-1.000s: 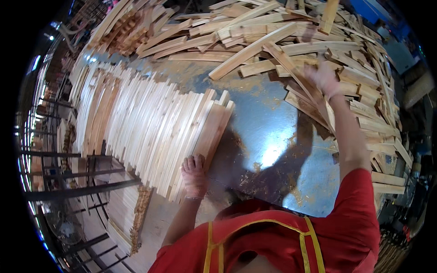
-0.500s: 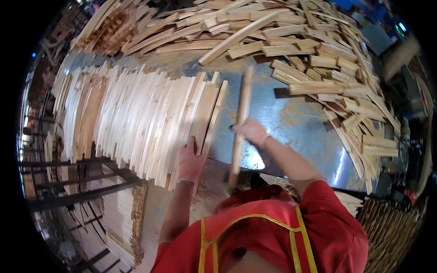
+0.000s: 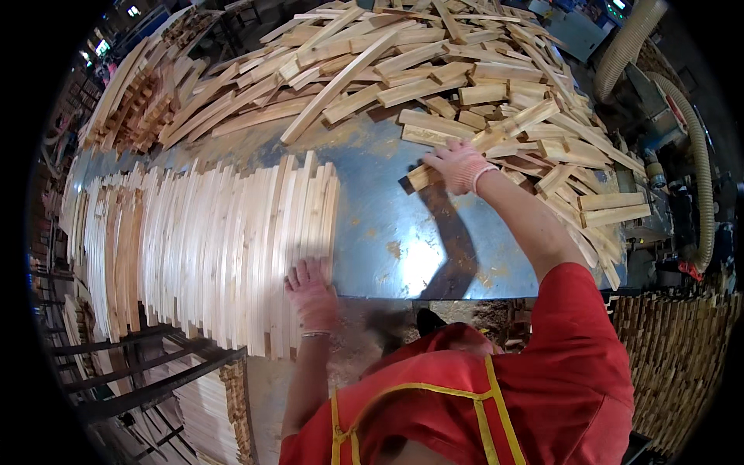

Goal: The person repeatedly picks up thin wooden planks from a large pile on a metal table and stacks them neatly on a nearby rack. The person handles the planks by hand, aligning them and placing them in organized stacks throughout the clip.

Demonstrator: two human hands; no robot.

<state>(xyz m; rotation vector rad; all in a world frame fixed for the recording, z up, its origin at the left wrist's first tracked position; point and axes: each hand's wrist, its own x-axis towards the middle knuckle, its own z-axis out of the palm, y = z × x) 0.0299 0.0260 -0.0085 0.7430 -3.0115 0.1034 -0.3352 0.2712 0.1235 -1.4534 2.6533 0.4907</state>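
Observation:
Reaching over the metal tabletop [image 3: 372, 232], my right hand [image 3: 463, 167] wears a pale pink glove. Its fingers close over a wooden strip [image 3: 515, 124] near its closer end. That strip slants away to the far right, its far part over the loose pile. My left hand [image 3: 313, 298], gloved alike, lies with fingers spread at the near right edge of a long row of pale wooden strips [image 3: 225, 240]. The strips there stand side by side, their near ends reaching past the table edge.
A loose pile of wooden pieces [image 3: 403, 66] covers the far side and right of the table. More stacked strips [image 3: 128, 108] stand far left. Ribbed hoses [image 3: 701, 170] hang at the right. Below are dark metal bars [image 3: 163, 380] and stacked wood [image 3: 674, 349].
My right hand has swung away and right to the pile; whether it holds the same strip I cannot tell. The loose strips at the row's right edge now sit closed up against it.

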